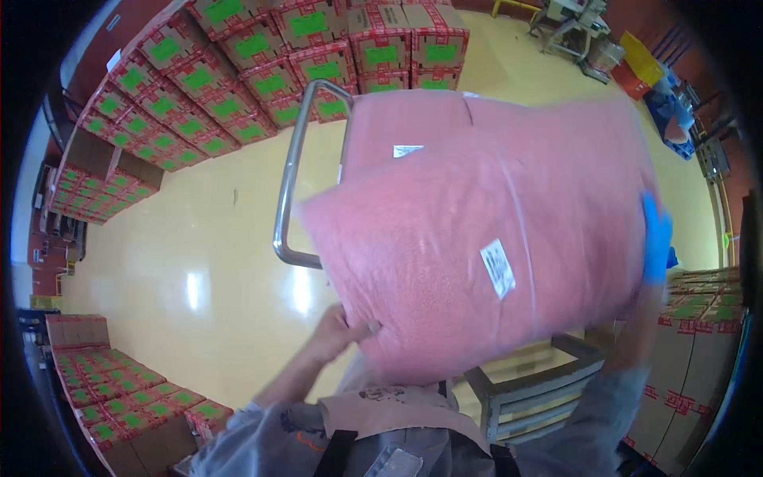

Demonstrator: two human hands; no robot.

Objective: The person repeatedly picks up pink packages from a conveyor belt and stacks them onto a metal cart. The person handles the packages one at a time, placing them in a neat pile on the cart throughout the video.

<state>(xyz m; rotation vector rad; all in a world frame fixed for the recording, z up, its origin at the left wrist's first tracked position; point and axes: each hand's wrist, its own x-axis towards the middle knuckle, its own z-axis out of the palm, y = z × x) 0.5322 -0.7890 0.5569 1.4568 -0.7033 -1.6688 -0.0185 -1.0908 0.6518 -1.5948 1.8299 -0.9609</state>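
Note:
A large pink plastic-wrapped bundle [429, 238] with a white label is tilted in front of my body. My bare left hand [349, 331] grips its lower left corner, thumb on top. My right hand [656, 238], in a blue glove, presses against the bundle's right side; its fingers are partly hidden and blurred. Behind and beneath lies another pink bundle [405, 119], also labelled, beside the metal tube handle [289, 179] of what looks like a cart. The cart's bed is hidden.
Stacked cardboard boxes [197, 77] line the upper left, with more boxes [119, 393] at lower left and a tall box stack [679, 358] at right. A grey slatted frame [536, 387] stands close to my body. Equipment [581, 30] and a blue crate [670, 119] are at upper right.

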